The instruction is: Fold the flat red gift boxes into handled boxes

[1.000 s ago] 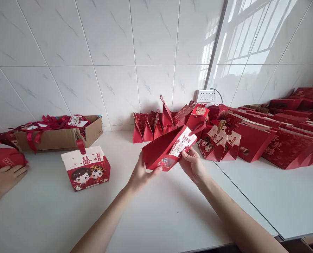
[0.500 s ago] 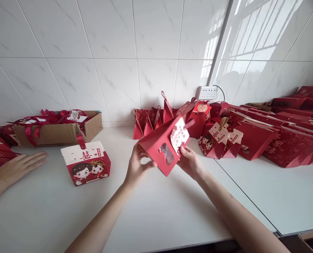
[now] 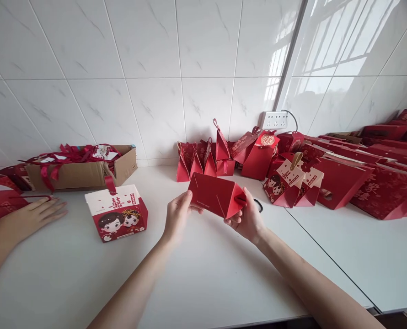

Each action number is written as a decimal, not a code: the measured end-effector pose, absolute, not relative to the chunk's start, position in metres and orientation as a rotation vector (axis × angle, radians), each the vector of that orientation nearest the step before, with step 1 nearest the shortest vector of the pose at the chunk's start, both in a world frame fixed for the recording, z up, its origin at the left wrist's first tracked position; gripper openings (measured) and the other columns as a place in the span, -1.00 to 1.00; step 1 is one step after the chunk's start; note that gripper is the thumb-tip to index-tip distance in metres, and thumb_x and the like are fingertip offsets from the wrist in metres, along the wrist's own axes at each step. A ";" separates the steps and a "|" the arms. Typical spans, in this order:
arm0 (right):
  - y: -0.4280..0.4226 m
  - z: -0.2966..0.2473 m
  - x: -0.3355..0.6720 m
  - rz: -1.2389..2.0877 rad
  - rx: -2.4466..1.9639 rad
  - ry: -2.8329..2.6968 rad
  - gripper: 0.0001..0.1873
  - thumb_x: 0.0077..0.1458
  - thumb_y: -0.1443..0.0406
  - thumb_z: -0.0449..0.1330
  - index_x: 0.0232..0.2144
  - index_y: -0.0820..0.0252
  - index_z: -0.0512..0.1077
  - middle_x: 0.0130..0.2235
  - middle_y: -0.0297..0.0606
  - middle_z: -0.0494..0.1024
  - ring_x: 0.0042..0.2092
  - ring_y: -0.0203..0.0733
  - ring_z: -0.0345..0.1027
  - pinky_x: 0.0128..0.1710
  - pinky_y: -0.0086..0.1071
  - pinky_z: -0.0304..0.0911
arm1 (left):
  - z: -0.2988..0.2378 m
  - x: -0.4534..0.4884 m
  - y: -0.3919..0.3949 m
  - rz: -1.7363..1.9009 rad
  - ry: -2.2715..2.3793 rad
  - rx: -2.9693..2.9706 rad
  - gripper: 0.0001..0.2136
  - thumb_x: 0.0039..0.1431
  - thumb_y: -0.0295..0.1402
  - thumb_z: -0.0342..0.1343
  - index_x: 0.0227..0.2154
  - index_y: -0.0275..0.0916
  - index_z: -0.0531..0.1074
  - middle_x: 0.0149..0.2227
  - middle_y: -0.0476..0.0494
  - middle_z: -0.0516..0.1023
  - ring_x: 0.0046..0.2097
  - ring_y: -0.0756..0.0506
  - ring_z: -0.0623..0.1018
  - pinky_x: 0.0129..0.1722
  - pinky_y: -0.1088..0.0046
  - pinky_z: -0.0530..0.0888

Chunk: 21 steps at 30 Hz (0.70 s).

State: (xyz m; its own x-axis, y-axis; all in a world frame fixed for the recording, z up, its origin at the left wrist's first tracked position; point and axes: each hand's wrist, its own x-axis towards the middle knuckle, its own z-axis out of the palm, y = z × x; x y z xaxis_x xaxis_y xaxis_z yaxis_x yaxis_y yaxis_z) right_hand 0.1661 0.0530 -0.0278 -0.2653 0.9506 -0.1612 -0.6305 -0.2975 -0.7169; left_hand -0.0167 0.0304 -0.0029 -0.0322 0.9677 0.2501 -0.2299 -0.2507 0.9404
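Note:
Between my two hands, above the white table, is a red paper gift box [image 3: 213, 194], tipped so that a plain red face with slits and small print points at me. My left hand [image 3: 180, 214] grips its left end, thumb on top. At the folded right end, my right hand [image 3: 246, 217] has its fingers around the box. A dark loop [image 3: 258, 205] shows just behind my right hand. Left of my hands stands another gift box [image 3: 119, 217], white above and red below, with a cartoon couple and a red ribbon handle.
At far left another person's hand [image 3: 30, 219] rests by a red box [image 3: 1, 205]. Behind is a cardboard tray [image 3: 69, 177] of ribbons. Red boxes [image 3: 258, 157] line the tiled wall, with rows of red bags [image 3: 388, 183] at right. A power strip [image 3: 274, 119] sits against the wall.
The box in my hands has been turned and lowered. Its window and white tag faced me before; now a plain red face does. The view has shifted slightly.

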 end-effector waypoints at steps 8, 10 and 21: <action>0.053 -0.023 0.170 1.717 -0.701 -0.763 -0.34 -0.15 -0.25 0.22 -0.74 0.11 0.09 -0.78 -0.51 0.12 -0.71 -0.43 -0.07 -0.59 -0.40 0.24 | -0.006 -0.014 0.032 1.469 0.992 1.158 -0.64 0.09 -0.03 0.16 -0.36 -0.30 0.46 -0.42 -0.16 0.58 -0.37 -0.12 0.57 -0.38 0.36 0.46; 0.049 -0.020 0.170 1.757 -0.696 -0.870 -0.39 -0.17 -0.23 0.26 -0.70 0.13 0.21 -0.77 -0.49 0.21 -0.71 -0.43 -0.01 -0.56 -0.40 0.27 | -0.009 -0.015 0.036 1.527 1.073 1.069 -0.62 0.09 -0.04 0.14 -0.20 -0.26 0.41 -0.46 -0.06 0.54 -0.42 -0.08 0.54 -0.42 0.41 0.43; 0.040 -0.023 0.162 1.595 -0.790 -1.215 -0.50 -0.08 -0.12 0.30 -0.46 0.18 0.39 -0.60 -0.41 0.41 -0.59 -0.34 0.26 -0.53 -0.42 0.28 | -0.012 -0.014 0.038 1.418 1.088 1.020 -0.62 0.18 -0.03 0.01 -0.11 -0.20 0.45 -0.15 -0.14 0.62 -0.09 -0.18 0.57 -0.12 0.31 0.46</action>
